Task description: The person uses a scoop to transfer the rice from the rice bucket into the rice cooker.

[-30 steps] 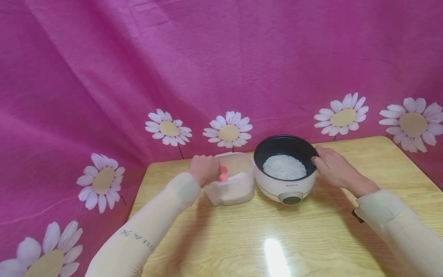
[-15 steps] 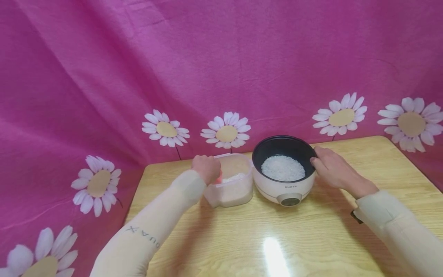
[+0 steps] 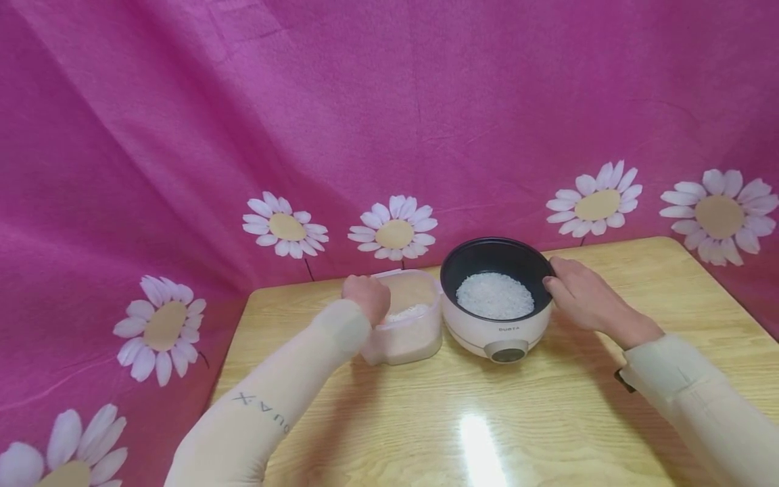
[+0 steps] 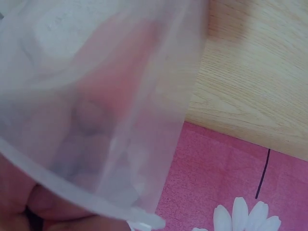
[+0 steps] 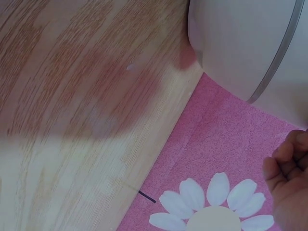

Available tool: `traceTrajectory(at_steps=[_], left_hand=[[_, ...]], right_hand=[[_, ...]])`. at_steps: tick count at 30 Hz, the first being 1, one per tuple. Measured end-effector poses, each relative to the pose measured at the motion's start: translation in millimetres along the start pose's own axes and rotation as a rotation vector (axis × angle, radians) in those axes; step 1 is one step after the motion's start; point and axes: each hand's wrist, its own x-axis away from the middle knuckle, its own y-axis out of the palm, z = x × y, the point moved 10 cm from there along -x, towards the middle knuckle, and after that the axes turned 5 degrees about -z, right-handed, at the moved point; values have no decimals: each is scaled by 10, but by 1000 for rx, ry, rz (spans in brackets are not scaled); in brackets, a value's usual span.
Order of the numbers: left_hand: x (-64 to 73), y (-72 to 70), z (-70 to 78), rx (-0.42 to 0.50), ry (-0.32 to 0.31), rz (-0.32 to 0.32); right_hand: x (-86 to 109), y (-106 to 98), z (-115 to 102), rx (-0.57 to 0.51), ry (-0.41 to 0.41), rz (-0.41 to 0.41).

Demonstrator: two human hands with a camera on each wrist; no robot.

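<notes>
My left hand [image 3: 367, 296] reaches into a translucent plastic container [image 3: 404, 346] holding white rice [image 3: 410, 312]. Through the container's cloudy wall, the left wrist view shows my curled fingers [image 4: 89, 115] gripping a red scoop [image 4: 120, 72]; in the head view my hand hides it. Just right of the container is a white rice cooker [image 3: 468, 328] with a black inside and no lid on. A layer of rice [image 3: 496, 295] covers its bottom. My right hand [image 3: 581, 291] grips the cooker's right rim, thumb at the edge, fingers curled against the outside.
Both vessels stand near the back edge of a wooden table [image 3: 395, 419]. Directly behind hangs a pink cloth [image 3: 341, 122] printed with daisies. In the right wrist view a small white speck [image 5: 130, 67] lies on the wood.
My left hand has moved slightly right and deeper into the container, taking the red scoop out of sight in the head view. The right hand keeps its hold on the cooker.
</notes>
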Motion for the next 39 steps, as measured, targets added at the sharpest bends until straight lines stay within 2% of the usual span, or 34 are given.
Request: traceTrajectory(at_steps=[7, 13, 21, 25, 34, 39], left_hand=[[-48, 103, 31, -3, 11, -64], [-79, 133, 43, 35, 13, -85], [-63, 135, 38, 119, 17, -83], [-38, 119, 41, 135, 31, -76], [-71, 151, 44, 190, 52, -95], [-54, 129, 42, 237, 73, -78]], right_hand=[[24, 8, -20, -22, -4, -2], [27, 21, -5, -24, 6, -11], [18, -11, -24, -20, -8, 9], [13, -14, -28, -18, -15, 12], [14, -17, -21, -25, -26, 16], [15, -20, -21, -25, -21, 19]])
